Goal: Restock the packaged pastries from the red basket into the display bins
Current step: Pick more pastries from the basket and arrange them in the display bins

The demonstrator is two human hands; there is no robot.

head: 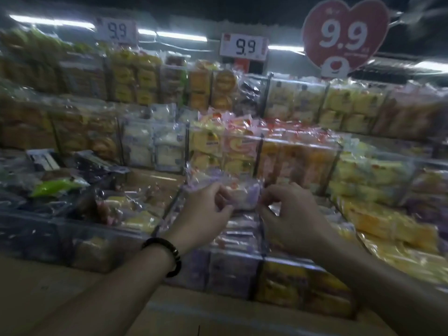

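Since the pastry packet (242, 194) has to go level into the clear-walled display bin (167, 214) without being crushed, I hold it by both ends, as my head camera shows. My left hand (206, 214) pinches the wrapper's left edge with curled fingers (221, 197), and my right hand (291, 219) pinches the right edge the same way. The packet sits between the two sets of fingers, touching both with its middle bare, just above the purple packets (238, 229) stacked in that bin. Blur hides which fingertips bear on it. The red basket is out of view.
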